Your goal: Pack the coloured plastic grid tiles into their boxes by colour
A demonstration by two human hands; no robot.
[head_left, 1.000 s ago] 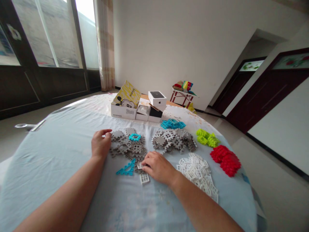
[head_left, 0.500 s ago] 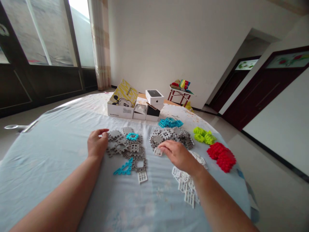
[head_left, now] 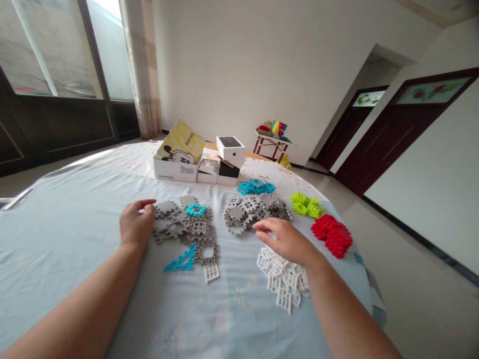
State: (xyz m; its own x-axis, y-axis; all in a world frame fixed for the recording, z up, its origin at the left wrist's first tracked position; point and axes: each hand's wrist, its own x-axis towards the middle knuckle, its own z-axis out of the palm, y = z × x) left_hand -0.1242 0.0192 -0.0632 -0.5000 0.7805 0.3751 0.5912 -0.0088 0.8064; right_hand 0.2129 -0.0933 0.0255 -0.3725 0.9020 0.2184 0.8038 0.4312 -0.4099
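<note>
My left hand (head_left: 136, 223) rests on the cloth at the left edge of a spread of grey building panels (head_left: 175, 229). Its thumb and index finger are apart, with nothing visible between them. On and beside those panels are a cyan frame piece (head_left: 195, 210), a cyan triangle (head_left: 183, 260) and a white lattice window piece (head_left: 211, 272). My right hand (head_left: 286, 240) hovers, fingers apart and holding nothing I can see, over the far end of a pile of white lattice pieces (head_left: 284, 276). Just beyond its fingertips lies a second heap of grey panels (head_left: 254, 209).
Cyan pieces (head_left: 256, 187), lime green pieces (head_left: 307, 205) and red pieces (head_left: 332, 235) form separate heaps at the back and right. Behind stand a yellow-lidded box (head_left: 175, 167) and a white phone box (head_left: 230, 147). A pale blue cloth (head_left: 75, 239) covers the round table.
The small white lattice piece is gone from my right hand's fingers, which have spread over the white pile. The view has turned slightly right; my left hand stays beside the grey panels.
</note>
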